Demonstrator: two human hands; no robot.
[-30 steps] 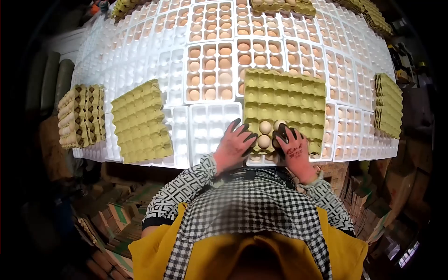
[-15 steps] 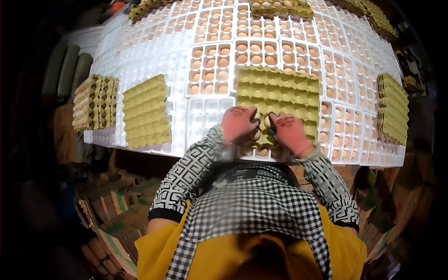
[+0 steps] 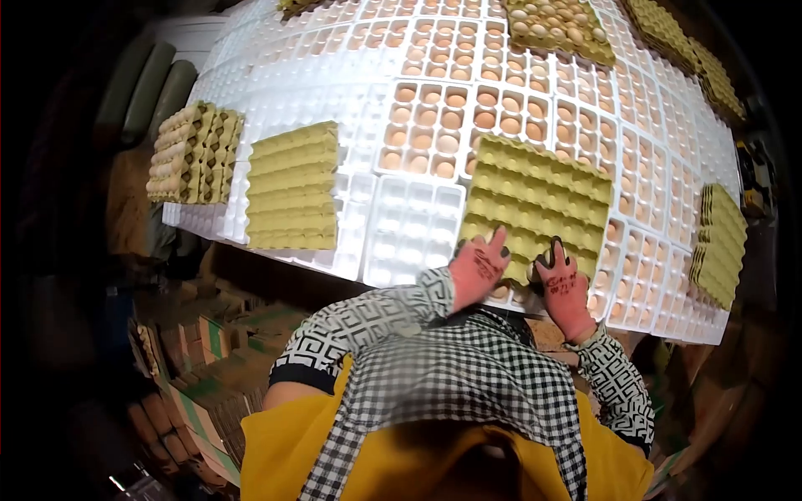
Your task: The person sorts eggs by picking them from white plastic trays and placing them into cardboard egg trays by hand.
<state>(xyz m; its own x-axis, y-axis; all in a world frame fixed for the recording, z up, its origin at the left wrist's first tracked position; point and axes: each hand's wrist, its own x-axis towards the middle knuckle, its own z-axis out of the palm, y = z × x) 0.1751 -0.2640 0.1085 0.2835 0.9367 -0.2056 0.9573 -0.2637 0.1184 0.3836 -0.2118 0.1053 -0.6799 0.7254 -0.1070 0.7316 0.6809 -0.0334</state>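
Note:
A yellow-green moulded egg tray [image 3: 539, 204] lies in front of me on top of white egg trays, its cups holding no eggs that I can see. My left hand [image 3: 481, 267], in a pink glove with dark fingertips, is over the tray's near left corner, fingers stretched forward. At the near right edge is my right hand [image 3: 564, 288], gloved alike, with finger and thumb apart over the tray. Neither hand shows an egg in it, though the undersides of both are hidden. A few brown eggs [image 3: 500, 293] show below the tray's near edge, between my hands.
White trays of brown eggs [image 3: 430, 129] cover much of the table. To the left are a vacant white tray [image 3: 413, 230], a yellow-green tray [image 3: 292, 188] and a tray stack [image 3: 196, 154]. Another stack [image 3: 718, 242] stands right; a tray with eggs [image 3: 560, 29] lies farther back.
My view has turned, shifting the table right and tilting it. The eggs seen at my fingers are out of sight. My hands have drawn nearer the tray's near edge and farther apart.

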